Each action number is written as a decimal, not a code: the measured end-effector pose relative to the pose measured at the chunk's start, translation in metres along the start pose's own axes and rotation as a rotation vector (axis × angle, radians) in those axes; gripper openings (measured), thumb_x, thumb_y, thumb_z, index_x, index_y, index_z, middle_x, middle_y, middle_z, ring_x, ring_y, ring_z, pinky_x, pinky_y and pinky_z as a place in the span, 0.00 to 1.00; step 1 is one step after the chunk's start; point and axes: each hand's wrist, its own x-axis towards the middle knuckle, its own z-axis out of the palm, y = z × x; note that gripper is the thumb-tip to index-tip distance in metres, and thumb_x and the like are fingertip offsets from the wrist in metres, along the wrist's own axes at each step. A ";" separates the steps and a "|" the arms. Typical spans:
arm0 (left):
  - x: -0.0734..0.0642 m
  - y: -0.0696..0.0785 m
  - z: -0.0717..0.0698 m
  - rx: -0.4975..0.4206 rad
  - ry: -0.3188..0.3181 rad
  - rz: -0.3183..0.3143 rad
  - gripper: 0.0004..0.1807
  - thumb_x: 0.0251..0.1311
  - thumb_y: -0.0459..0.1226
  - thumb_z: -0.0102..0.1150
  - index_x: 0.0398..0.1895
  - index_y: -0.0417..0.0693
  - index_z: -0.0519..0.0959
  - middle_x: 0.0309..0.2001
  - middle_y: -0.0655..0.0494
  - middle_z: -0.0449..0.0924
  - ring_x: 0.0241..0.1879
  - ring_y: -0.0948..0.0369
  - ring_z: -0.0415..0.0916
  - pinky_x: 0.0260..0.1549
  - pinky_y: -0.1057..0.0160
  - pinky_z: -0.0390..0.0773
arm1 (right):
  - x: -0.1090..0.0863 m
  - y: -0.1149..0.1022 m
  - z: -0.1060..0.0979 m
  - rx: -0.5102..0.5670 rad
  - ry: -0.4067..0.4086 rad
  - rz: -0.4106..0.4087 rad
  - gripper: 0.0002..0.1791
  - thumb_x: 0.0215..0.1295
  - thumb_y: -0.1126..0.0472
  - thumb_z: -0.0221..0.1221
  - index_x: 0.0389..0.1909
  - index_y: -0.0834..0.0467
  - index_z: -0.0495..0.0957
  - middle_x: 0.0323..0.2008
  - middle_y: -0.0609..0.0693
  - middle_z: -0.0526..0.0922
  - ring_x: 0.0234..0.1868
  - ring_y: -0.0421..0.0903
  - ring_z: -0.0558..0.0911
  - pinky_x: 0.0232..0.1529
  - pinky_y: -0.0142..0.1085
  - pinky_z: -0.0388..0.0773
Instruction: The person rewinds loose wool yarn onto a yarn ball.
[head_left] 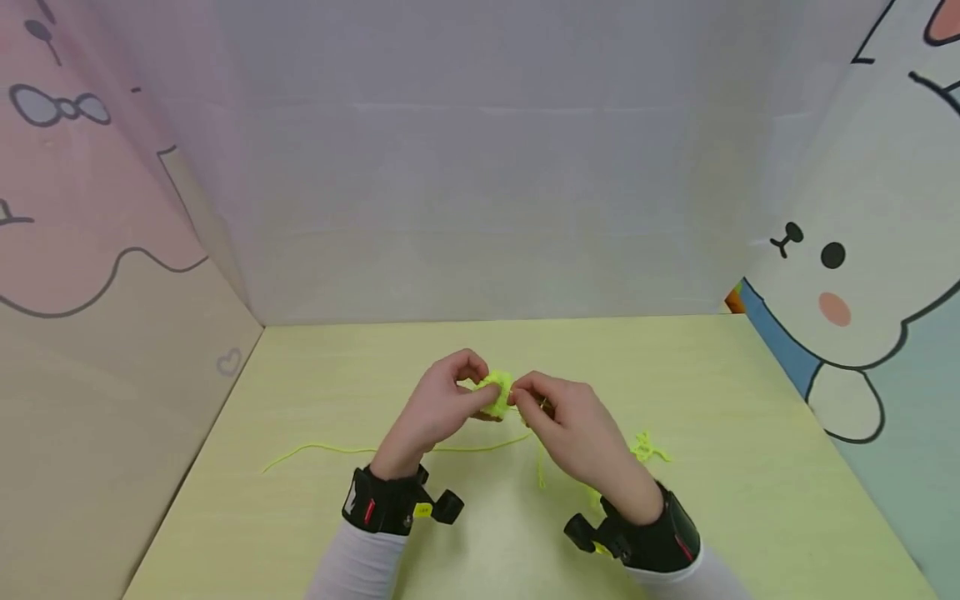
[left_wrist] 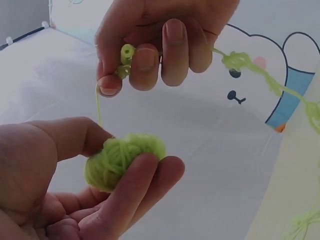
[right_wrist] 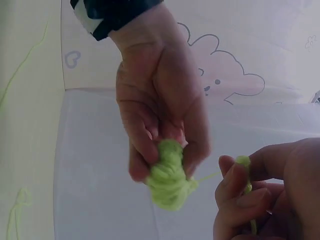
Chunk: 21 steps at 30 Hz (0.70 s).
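Observation:
My left hand (head_left: pixel 438 404) grips a small wound ball of yellow-green yarn (left_wrist: pixel 122 155) between thumb and fingers. Just to its right, my right hand (head_left: pixel 573 425) has its fingers curled and pinches a strand of yarn (left_wrist: pixel 98 107) that runs taut from the ball. Between the right thumb and forefinger, a small yellow-green round end (left_wrist: pixel 127 51) with a dark hole sticks out; the rest of it is hidden in the hand. On the other side of that hand, a knotted length of yarn (left_wrist: pixel 270 80) trails away.
A loose yarn tail (head_left: pixel 322 445) lies across the pale yellow table (head_left: pixel 337 375) to the left. Right of the right wrist is a looped, tangled bit of yarn (head_left: pixel 645 447). White and cartoon-printed cloth walls (head_left: pixel 480 208) enclose the table's back and sides.

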 end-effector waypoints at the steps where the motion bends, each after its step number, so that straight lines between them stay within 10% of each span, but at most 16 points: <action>1: 0.001 0.000 0.000 -0.023 0.023 0.010 0.10 0.61 0.34 0.63 0.41 0.41 0.73 0.39 0.42 0.75 0.26 0.50 0.84 0.32 0.54 0.86 | -0.002 0.000 0.004 0.000 0.019 -0.005 0.08 0.76 0.55 0.54 0.41 0.46 0.82 0.21 0.39 0.74 0.15 0.37 0.65 0.17 0.32 0.65; 11: -0.004 0.010 -0.003 -0.218 0.033 0.056 0.19 0.65 0.36 0.63 0.56 0.37 0.75 0.44 0.41 0.83 0.41 0.49 0.82 0.42 0.52 0.85 | -0.011 0.004 0.031 0.017 0.180 0.024 0.07 0.74 0.57 0.56 0.39 0.47 0.82 0.30 0.37 0.81 0.17 0.36 0.67 0.17 0.32 0.69; 21: -0.006 0.011 -0.006 -0.157 -0.025 0.068 0.14 0.64 0.37 0.64 0.47 0.35 0.79 0.37 0.44 0.84 0.32 0.49 0.82 0.31 0.64 0.84 | -0.011 0.006 0.030 -0.021 0.219 0.019 0.06 0.72 0.58 0.58 0.40 0.48 0.83 0.31 0.38 0.81 0.16 0.38 0.67 0.17 0.33 0.68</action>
